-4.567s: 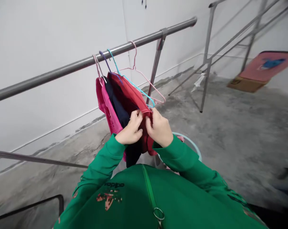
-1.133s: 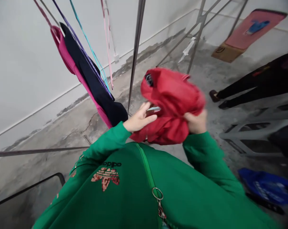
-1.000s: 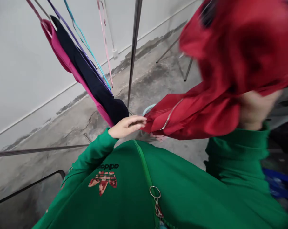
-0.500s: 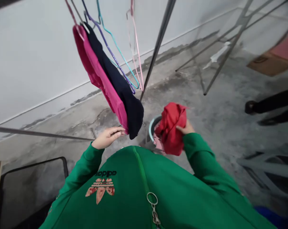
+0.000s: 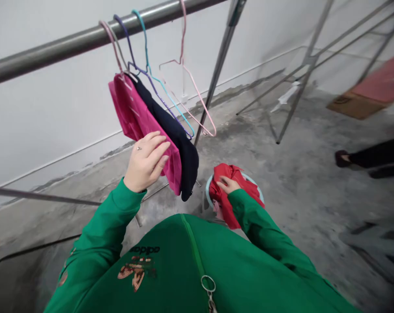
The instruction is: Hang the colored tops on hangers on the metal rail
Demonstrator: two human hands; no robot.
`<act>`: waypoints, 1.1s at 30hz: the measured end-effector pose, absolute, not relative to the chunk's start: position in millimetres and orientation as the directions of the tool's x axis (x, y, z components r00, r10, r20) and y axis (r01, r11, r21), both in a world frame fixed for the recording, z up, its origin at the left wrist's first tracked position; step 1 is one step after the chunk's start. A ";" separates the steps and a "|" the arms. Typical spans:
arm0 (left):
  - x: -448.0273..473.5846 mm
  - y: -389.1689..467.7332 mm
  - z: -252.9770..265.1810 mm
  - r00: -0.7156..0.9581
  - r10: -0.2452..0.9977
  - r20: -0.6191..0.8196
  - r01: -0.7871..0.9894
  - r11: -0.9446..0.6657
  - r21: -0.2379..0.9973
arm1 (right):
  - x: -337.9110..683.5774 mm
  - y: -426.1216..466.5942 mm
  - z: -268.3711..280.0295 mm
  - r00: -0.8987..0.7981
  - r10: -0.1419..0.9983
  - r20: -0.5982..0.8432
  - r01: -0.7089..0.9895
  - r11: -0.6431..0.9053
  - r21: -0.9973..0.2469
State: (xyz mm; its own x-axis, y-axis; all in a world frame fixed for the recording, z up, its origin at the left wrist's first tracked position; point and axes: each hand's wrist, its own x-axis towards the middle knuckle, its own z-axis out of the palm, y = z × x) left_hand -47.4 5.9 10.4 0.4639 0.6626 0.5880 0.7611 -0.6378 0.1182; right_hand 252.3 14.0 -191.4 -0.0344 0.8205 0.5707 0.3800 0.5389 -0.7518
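My left hand (image 5: 147,161) is raised in front of a bright pink garment (image 5: 171,167) on a hanger, its fingers stretched out and holding nothing. Whether the fingertips touch the cloth I cannot tell. Close behind the pink garment hangs a dark navy garment (image 5: 189,167). Lower and to the right, my right hand (image 5: 228,185) rests on a red garment (image 5: 227,170) with its fingers loosely apart. The red cloth lies bunched in and over a light blue-rimmed basin (image 5: 207,191), where a bit of pale pink cloth (image 5: 217,210) shows beneath it.
A metal rail (image 5: 69,47) carries a purple hanger (image 5: 151,84), a turquoise hanger (image 5: 166,91) and a pink hanger (image 5: 197,87) without clothes. A slanted post (image 5: 218,71) supports it. Right of it stand another metal frame (image 5: 294,102), a cardboard box (image 5: 353,104) and a person's legs (image 5: 375,152).
My right hand has lowered the red garment into the basin and loosened its fingers. My left hand has risen from the pink garment's lower end to its middle. The view has tilted up, showing the rail.
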 end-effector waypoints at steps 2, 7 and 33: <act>-35.8 21.0 23.7 0.609 0.600 0.519 0.724 -0.688 -0.054 | 230.4 18.0 -158.5 -0.117 0.789 0.603 0.377 0.597 -0.708; -24.8 49.5 29.8 0.753 0.540 0.376 0.654 -0.675 -0.341 | 150.9 28.1 -44.3 -0.207 0.575 0.791 0.422 0.782 -0.458; -59.7 130.2 -59.7 -0.162 0.907 0.389 0.411 -0.297 0.862 | 128.7 58.7 -25.1 -0.110 0.715 0.690 0.747 0.518 -0.417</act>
